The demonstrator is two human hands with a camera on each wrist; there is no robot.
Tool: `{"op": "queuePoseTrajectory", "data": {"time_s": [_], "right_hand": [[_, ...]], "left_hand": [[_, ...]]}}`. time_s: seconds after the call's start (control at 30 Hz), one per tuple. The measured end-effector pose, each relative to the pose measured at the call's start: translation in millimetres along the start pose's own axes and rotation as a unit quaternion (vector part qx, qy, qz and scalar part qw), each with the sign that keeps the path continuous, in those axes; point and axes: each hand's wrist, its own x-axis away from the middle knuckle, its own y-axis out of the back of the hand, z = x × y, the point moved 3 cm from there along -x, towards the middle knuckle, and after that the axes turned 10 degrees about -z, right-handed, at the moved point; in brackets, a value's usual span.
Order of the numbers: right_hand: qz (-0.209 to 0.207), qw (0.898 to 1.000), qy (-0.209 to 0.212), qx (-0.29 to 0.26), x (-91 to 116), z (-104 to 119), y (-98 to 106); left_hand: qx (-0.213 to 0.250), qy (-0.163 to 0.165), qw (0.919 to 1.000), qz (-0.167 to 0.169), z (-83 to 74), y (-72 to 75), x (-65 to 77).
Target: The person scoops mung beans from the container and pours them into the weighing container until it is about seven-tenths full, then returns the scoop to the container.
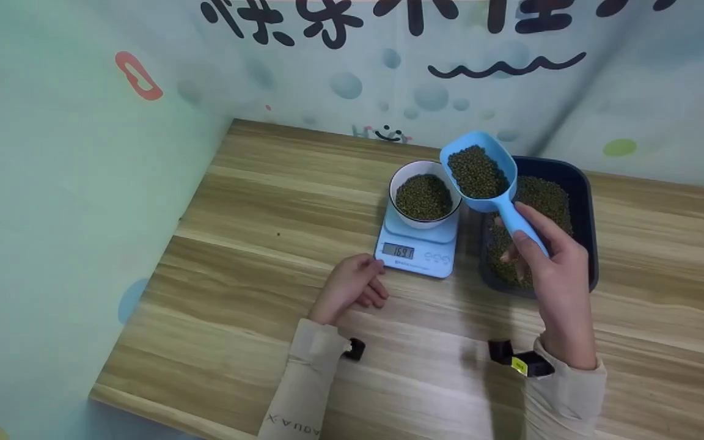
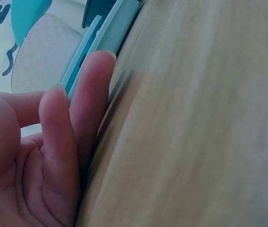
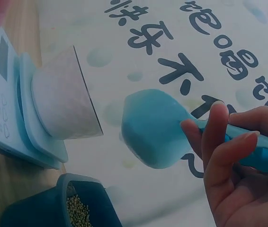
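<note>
My right hand [image 1: 557,269] grips the handle of a light blue scoop [image 3: 153,127], which holds a load of small brown pellets [image 1: 477,171]. The scoop is raised near the right rim of a white bowl [image 1: 423,225], overlapping that rim in the head view; the right wrist view shows a gap between them. More pellets lie in the bowl, which sits on a blue digital kitchen scale [image 1: 416,264] with a lit display [image 1: 398,251]. At the scale's front left corner rests my left hand [image 1: 352,284], fingers loosely bent and holding nothing.
A dark blue bin [image 1: 584,183] of pellets stands right of the scale, partly under my right hand. The wooden table [image 1: 254,256] meets a printed backdrop [image 1: 327,110] at the back. A tiny dark speck [image 1: 278,234] lies left of the scale.
</note>
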Motion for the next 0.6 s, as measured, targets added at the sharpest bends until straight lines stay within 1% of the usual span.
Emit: {"op": "queuePoseTrajectory", "data": {"time_s": [0.13,0.23,0.37,0.6], "right_hand": [[0.009,0.999,0.013,0.033,-0.3,-1.8,-0.1],[0.008,0.996,0.013,0.082,0.1,-3.4,0.1],[0.006,0.989,0.012,0.15,1.9,-2.0,-1.1],[0.009,0.981,0.025,0.192,9.4,17.1,-10.0]], "left_hand": [[0.006,-0.002,1.0,0.004,-0.4,-0.9,0.5],[0.001,0.001,1.0,0.003,-0.4,-0.7,0.6],[-0.005,0.003,1.0,0.004,0.1,-0.4,0.5],[-0.004,0.001,1.0,0.002,0.7,-0.6,-0.3]]}}
